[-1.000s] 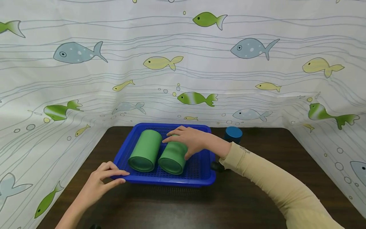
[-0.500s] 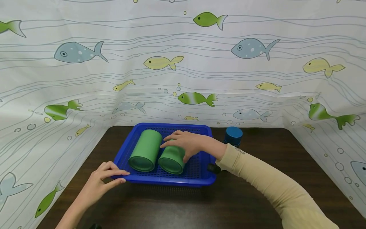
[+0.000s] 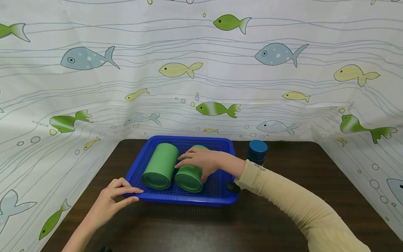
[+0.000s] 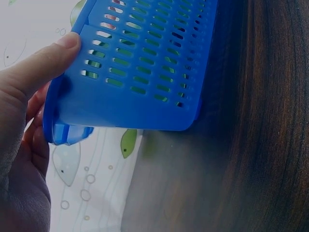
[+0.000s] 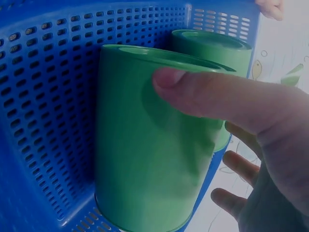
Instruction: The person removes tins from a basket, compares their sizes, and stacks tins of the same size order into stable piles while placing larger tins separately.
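A blue plastic basket (image 3: 201, 200) with slotted walls holds two green cans lying on their sides, the left can (image 3: 162, 162) and the right can (image 3: 189, 177). My left hand (image 3: 114, 196) pinches the basket's near left corner; in the left wrist view its thumb (image 4: 50, 60) lies on the outer wall, fingers behind the rim. Over the right can, my right hand (image 3: 203, 161) spreads its fingers between the two cans, with the thumb on the other side. In the right wrist view the thumb (image 5: 203, 92) casts a shadow on that can, and the fingertips (image 5: 227, 199) stand just off its side.
A dark blue lidded cylinder (image 3: 257, 150) stands on the dark wooden table (image 3: 201, 227), just right of the basket. White sheeting (image 3: 201, 84) printed with fish encloses the table at the back and both sides. A black strap piece (image 3: 233, 187) shows by the right wrist.
My right hand has moved slightly left and down along the right can, uncovering its far end. The left hand, the basket and both cans have stayed in place.
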Action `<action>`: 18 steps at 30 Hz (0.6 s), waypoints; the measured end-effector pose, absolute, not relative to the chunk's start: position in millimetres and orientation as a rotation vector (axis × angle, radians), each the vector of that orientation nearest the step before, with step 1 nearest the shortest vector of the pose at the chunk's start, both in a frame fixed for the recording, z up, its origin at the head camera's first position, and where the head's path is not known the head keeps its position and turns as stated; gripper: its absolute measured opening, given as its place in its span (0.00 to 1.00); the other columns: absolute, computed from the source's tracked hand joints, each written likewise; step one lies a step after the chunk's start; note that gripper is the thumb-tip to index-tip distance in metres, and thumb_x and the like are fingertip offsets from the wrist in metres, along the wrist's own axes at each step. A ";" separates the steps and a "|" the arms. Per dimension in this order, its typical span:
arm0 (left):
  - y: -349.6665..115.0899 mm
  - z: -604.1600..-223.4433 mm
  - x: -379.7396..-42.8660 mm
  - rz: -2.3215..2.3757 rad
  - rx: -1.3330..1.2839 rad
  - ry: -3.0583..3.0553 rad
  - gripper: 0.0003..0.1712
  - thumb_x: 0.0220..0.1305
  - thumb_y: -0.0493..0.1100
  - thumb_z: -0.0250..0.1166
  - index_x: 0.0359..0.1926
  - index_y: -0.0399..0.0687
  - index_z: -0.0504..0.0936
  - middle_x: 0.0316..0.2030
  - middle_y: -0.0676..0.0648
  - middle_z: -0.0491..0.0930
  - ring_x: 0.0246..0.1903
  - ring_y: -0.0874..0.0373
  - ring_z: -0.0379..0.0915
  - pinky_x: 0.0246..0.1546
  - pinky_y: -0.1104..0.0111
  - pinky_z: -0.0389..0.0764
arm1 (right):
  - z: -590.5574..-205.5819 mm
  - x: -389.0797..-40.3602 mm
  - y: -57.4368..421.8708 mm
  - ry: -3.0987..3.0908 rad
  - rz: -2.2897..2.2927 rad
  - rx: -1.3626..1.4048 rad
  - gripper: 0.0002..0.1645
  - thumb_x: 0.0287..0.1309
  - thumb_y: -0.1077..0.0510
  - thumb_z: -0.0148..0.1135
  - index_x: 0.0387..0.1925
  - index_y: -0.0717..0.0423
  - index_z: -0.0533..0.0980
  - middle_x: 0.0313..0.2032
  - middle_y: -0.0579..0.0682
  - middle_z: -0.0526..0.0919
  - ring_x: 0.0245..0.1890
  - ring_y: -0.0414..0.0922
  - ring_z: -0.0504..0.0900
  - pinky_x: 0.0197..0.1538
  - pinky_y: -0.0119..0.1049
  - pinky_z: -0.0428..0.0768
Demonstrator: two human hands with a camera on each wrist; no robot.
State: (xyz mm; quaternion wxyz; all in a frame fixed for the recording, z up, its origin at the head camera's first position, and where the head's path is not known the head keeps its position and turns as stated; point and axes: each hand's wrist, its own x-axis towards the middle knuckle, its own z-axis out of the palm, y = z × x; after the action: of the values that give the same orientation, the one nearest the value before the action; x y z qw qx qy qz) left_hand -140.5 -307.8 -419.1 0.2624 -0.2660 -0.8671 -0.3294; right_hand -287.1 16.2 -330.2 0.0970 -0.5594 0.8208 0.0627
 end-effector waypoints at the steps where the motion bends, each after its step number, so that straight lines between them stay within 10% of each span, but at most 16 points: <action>1: -308.0 -419.1 -140.5 -0.892 -0.723 -2.343 0.25 0.38 0.26 0.77 0.39 0.55 0.90 0.31 0.59 0.73 0.39 0.70 0.63 0.36 0.77 0.63 | -330.6 -286.1 14.9 2.434 0.204 -1.654 0.59 0.46 0.48 0.79 0.75 0.34 0.56 0.77 0.46 0.55 0.77 0.53 0.52 0.73 0.53 0.62; 18: -305.9 -419.1 -139.5 -0.890 -0.700 -2.355 0.25 0.39 0.26 0.77 0.39 0.55 0.90 0.31 0.60 0.73 0.38 0.70 0.62 0.35 0.75 0.63 | -341.7 -279.0 -1.0 2.417 0.562 -1.495 0.71 0.42 0.48 0.82 0.77 0.25 0.43 0.79 0.39 0.47 0.80 0.48 0.43 0.78 0.55 0.49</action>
State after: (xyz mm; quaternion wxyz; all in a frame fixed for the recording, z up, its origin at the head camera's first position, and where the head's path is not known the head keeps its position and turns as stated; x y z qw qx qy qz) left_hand -139.5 -305.9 -419.1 0.2612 -0.2585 -0.8700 -0.3287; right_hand -279.0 -1.0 -341.7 0.1220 -0.5121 0.8281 0.1927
